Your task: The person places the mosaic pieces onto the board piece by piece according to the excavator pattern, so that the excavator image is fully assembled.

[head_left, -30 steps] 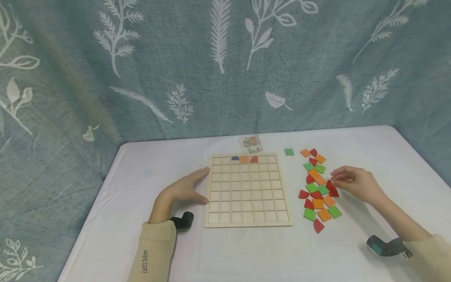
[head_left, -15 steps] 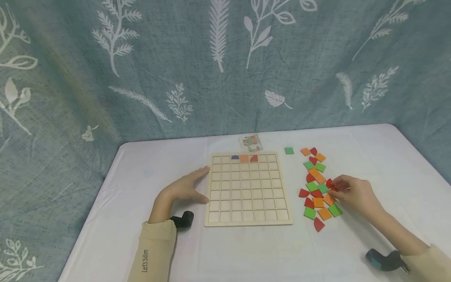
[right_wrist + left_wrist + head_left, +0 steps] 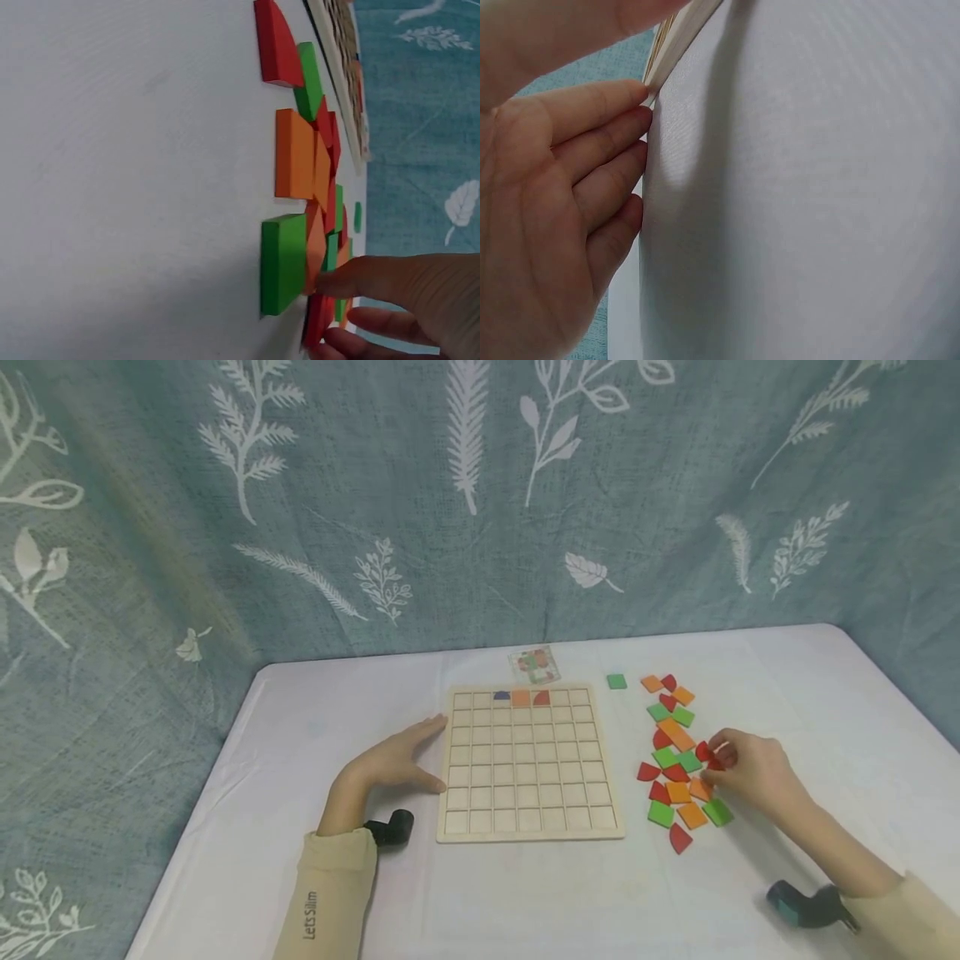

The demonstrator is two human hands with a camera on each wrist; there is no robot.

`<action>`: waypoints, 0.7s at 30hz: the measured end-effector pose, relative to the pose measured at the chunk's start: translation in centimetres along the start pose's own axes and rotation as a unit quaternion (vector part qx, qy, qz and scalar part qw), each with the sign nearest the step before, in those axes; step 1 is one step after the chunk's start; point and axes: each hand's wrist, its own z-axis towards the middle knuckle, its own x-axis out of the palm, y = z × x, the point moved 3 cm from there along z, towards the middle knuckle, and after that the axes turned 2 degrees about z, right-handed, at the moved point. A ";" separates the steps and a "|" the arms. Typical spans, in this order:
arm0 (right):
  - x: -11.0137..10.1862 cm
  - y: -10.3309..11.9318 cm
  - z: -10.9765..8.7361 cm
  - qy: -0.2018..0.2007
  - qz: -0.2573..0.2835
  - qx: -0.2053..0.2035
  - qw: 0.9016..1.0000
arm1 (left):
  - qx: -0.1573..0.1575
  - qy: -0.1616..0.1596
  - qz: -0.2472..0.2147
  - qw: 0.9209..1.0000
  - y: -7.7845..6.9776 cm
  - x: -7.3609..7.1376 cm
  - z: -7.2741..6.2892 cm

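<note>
I can read "Lets Silim" on the sleeve behind the left hand, thumb and fingers spread against the board. The right hand partly hides a red block at its fingertips; whether they pinch it, I can't tell.

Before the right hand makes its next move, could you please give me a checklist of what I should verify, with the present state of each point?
1. Left hand touches the board: ok, thumb and fingertips meet its left edge.
2. Bare cells remain: ok, only a blue piece, an orange square and a red quarter sit in the far row.
3. Right hand has a firm pinch: cannot tell; its fingers are at the red pieces, but the contact is partly hidden.
4. Loose pieces lie apart: not ok, many touch.
5. Printed card is readable from here: not ok, its details are too small.
</note>
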 end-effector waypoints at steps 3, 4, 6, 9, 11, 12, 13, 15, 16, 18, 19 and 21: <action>-0.1 -0.1 0.1 0.012 0.002 0.006 1.000 | 0.004 -0.001 -0.004 1.000 0.0 -0.1 0.0; -0.1 -0.1 0.1 0.015 0.002 0.005 1.000 | 0.005 -0.001 -0.004 1.000 0.0 -0.1 0.0; -0.1 -0.2 0.1 0.016 0.001 0.005 1.000 | 0.007 -0.004 -0.004 1.000 0.1 -0.1 0.0; 0.0 -0.2 -0.2 0.010 -0.003 0.005 1.000 | 0.012 -0.007 -0.002 1.000 0.1 0.1 0.0; 0.0 -0.3 -0.4 0.003 -0.007 0.005 1.000 | 0.010 -0.007 -0.004 1.000 0.1 0.2 0.0; 0.0 -0.3 -0.5 0.000 -0.009 0.005 1.000 | 0.012 -0.007 -0.003 1.000 0.1 0.2 0.0; 0.0 -0.4 -0.6 -0.004 -0.010 0.003 1.000 | 0.012 -0.006 -0.004 1.000 0.1 0.2 0.0; -0.1 -0.6 -0.8 -0.010 -0.014 -0.003 1.000 | 0.013 -0.005 -0.004 1.000 0.0 0.2 -0.1; -0.1 -0.7 -0.9 -0.010 -0.012 -0.007 1.000 | 0.012 -0.004 -0.002 1.000 0.0 0.2 -0.1; -0.1 -0.8 -1.0 -0.012 -0.006 -0.016 1.000 | 0.015 -0.004 0.001 1.000 0.0 0.2 -0.2; -0.1 -0.8 -1.0 -0.011 -0.004 -0.020 1.000 | 0.013 -0.004 0.001 1.000 -0.1 0.1 -0.2; -0.1 -0.9 -1.1 -0.010 0.000 -0.026 1.000 | 0.013 -0.006 0.001 1.000 -0.1 0.1 -0.2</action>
